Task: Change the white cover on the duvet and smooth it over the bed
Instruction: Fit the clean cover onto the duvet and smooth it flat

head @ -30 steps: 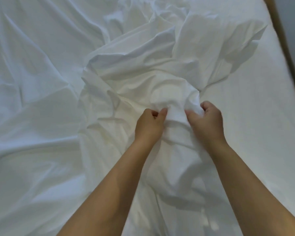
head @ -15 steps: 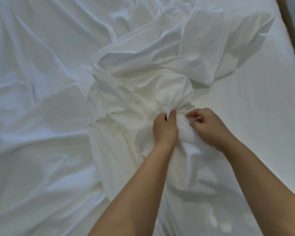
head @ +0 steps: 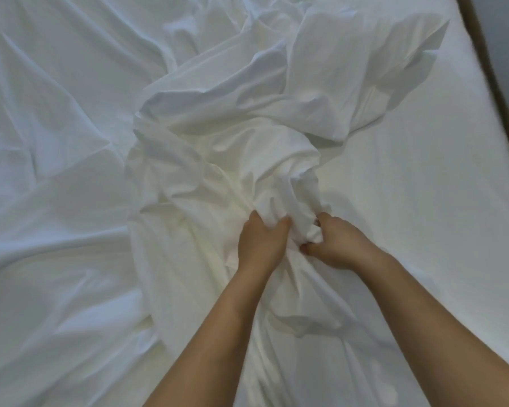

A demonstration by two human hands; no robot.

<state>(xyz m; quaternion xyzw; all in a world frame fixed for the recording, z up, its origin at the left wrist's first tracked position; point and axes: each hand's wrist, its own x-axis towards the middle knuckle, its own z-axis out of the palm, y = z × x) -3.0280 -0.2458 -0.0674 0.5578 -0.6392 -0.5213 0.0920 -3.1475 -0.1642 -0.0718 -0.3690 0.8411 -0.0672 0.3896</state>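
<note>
A crumpled white duvet cover (head: pixel 224 136) lies bunched in a heap across the middle of the bed. My left hand (head: pixel 260 245) grips a thick fold of it from below, fingers buried in the cloth. Just to the right, my right hand (head: pixel 335 245) pinches the same bunch, with thumb and fingers curled into the fabric. The two hands sit close together, a small wad of cloth between them. More white fabric (head: pixel 56 201) spreads in loose wrinkles to the left.
The flat white mattress sheet (head: pixel 423 186) lies bare on the right side. A brown bed frame edge (head: pixel 491 69) runs diagonally at the upper right corner, with a grey wall beyond it.
Both hands have drawn the cloth nearer to me, regrasping it as they went. A larger wad of fabric is now bunched up above and between them.
</note>
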